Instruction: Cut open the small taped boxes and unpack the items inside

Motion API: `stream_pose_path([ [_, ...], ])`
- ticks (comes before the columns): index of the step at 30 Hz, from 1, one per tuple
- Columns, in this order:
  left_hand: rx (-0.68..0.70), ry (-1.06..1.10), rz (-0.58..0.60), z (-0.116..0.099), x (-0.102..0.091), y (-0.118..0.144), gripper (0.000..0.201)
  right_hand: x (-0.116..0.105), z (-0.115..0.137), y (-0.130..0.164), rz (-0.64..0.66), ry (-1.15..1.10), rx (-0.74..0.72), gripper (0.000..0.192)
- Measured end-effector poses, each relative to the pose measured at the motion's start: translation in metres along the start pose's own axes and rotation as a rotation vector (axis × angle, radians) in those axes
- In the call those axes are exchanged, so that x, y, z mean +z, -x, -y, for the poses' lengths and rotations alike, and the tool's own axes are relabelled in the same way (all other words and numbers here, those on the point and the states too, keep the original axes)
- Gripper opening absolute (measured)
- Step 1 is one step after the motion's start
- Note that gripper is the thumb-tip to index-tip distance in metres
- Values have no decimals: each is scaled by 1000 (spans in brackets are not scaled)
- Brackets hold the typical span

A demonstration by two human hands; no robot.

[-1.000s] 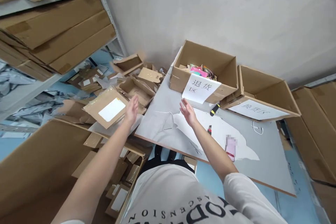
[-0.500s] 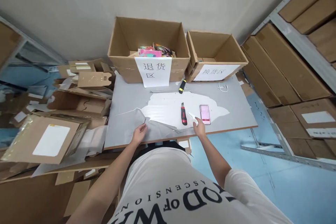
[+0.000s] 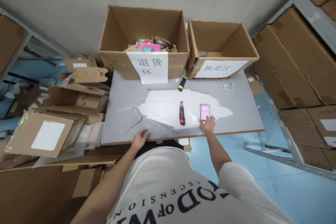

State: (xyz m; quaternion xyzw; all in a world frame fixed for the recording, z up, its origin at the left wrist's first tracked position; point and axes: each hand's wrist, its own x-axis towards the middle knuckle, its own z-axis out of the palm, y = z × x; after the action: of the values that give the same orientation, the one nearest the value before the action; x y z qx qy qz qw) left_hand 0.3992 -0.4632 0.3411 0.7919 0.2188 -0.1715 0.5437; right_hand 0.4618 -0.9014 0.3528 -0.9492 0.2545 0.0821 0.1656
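My left hand [image 3: 139, 137] rests on the near edge of the grey table [image 3: 241, 106], beside a torn, curled flap of its grey covering [image 3: 147, 121]. My right hand [image 3: 208, 125] lies on the table with its fingers touching the lower end of a pink phone [image 3: 205, 112], whose screen is lit. A red and black utility knife [image 3: 181, 112] lies just left of the phone on the bare white patch. Neither hand grips anything.
Two open cardboard boxes stand at the table's far edge: a left box [image 3: 115, 31] with colourful items and a paper sign, and a right box [image 3: 223, 54] with a sign. A yellow-black tool [image 3: 182, 83] lies before them. Flattened cartons [image 3: 44, 136] pile up left; shelved boxes [image 3: 301, 59] stand right.
The view swung from the carton pile to the table. Both hands came down from the air: the left settled on the table's near edge, the right moved rightward onto the phone.
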Motion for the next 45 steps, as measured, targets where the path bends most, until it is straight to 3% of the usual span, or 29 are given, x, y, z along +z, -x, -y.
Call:
stream_pose_path([
  [6,9,-9,-58,4,0,10,47,3,4,7,-26,-4,8,65],
  [10,33,6,-108,0,-7,22,46,4,29,19,-121,-78,-153,63],
  [14,33,85,-191,1,-21,41,43,14,94,40,-44,-233,-529,55],
  [19,54,279,-325,23,-46,80,43,32,200,102,228,-429,-969,47],
  [25,-19,492,-525,81,-85,151,46,55,297,216,596,-460,-1319,44],
  [33,-266,614,-816,203,-129,255,43,118,358,365,968,-174,-1715,38],
  [36,-368,654,-892,245,-139,282,43,148,373,404,1028,-34,-1743,37],
  [39,-470,635,-979,274,-150,302,44,178,386,432,1047,120,-1701,41],
  [45,-614,661,-1186,309,-172,323,45,241,404,460,1120,198,-1429,48],
])
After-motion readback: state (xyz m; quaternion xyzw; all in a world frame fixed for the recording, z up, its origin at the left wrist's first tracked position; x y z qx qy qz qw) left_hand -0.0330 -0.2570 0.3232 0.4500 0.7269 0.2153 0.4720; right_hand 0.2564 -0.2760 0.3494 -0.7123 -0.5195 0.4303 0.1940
